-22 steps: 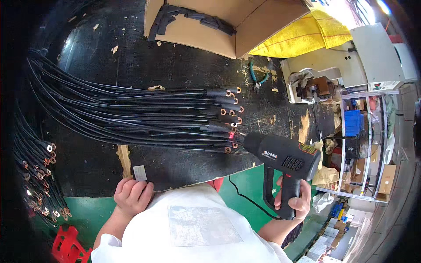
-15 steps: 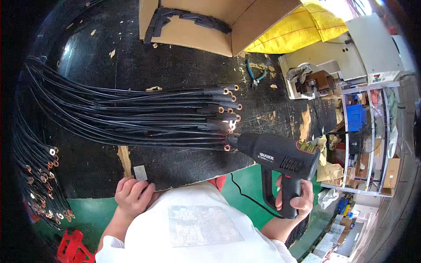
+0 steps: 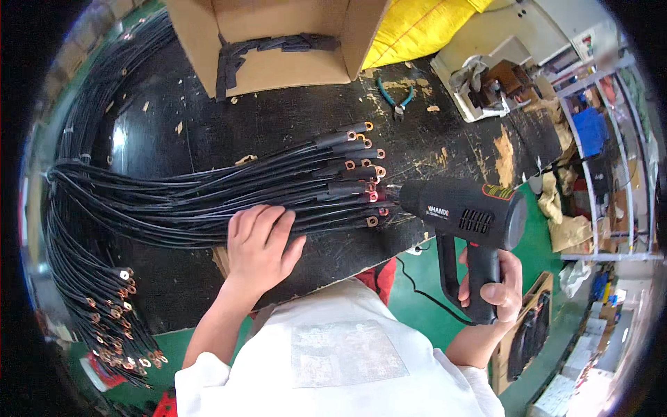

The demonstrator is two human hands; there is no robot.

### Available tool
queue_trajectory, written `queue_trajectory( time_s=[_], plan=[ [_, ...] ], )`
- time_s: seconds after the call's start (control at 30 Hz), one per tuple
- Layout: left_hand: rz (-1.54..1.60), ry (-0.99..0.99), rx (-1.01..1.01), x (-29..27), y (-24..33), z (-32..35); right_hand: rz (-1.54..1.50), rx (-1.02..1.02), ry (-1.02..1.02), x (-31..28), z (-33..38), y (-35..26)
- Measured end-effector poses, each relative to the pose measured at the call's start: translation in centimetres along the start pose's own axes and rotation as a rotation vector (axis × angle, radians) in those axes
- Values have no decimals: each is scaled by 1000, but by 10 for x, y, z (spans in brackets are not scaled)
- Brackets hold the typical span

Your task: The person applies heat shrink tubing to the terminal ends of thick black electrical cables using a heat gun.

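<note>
My right hand (image 3: 495, 292) is wrapped round the handle of a black heat gun (image 3: 462, 208), and a finger lies near its trigger. The gun's nozzle points left, close to the copper ring lugs (image 3: 372, 186) at the ends of a row of black cables (image 3: 187, 201). Black sleeves (image 3: 344, 188) cover the cables just behind the lugs. My left hand (image 3: 260, 247) lies over the near edge of this row, fingers extended and thumb apart. Whether its fingertips press on the cables cannot be told.
Behind the cables stands an open cardboard box (image 3: 292, 73) with black sleeve pieces inside. Teal-handled pliers (image 3: 396, 101) lie right of it, near a yellow sack (image 3: 417, 31). More lugged cables (image 3: 114, 326) hang over the table's left side. A shelf rack (image 3: 590, 167) stands at right.
My left hand has moved from the table's near edge up onto the cables. The view has shifted; the heat gun's nozzle now sits farther along the lug row, away from me.
</note>
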State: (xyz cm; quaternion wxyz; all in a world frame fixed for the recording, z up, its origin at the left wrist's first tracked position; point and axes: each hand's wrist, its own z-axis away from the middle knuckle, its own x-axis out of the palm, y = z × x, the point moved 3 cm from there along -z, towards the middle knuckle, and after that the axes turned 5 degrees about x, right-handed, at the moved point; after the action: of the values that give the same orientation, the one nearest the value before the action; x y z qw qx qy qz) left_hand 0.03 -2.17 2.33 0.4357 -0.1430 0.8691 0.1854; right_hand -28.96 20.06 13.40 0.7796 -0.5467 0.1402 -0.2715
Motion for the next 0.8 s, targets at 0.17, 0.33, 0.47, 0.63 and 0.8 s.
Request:
queue_trajectory(
  time_s=[0.17, 0.33, 0.47, 0.63, 0.8],
  plan=[
    [-58, -64, -33, 20, -1, 2, -56, -21, 3, -2, 5, 0],
    [-52, -79, -16, 25, -3, 4, -86, -23, 14, -6, 7, 5],
    [-21, -131, -1, 27, -5, 8, -127, -9, -17, -2, 8, 4],
    [23, -132, -1, 26, 2, 3, -155, -1, -2, -1, 10, 5],
    [101, -204, -10, 30, -3, 6, -160, 22, -2, -5, 9, 6]
  ],
)
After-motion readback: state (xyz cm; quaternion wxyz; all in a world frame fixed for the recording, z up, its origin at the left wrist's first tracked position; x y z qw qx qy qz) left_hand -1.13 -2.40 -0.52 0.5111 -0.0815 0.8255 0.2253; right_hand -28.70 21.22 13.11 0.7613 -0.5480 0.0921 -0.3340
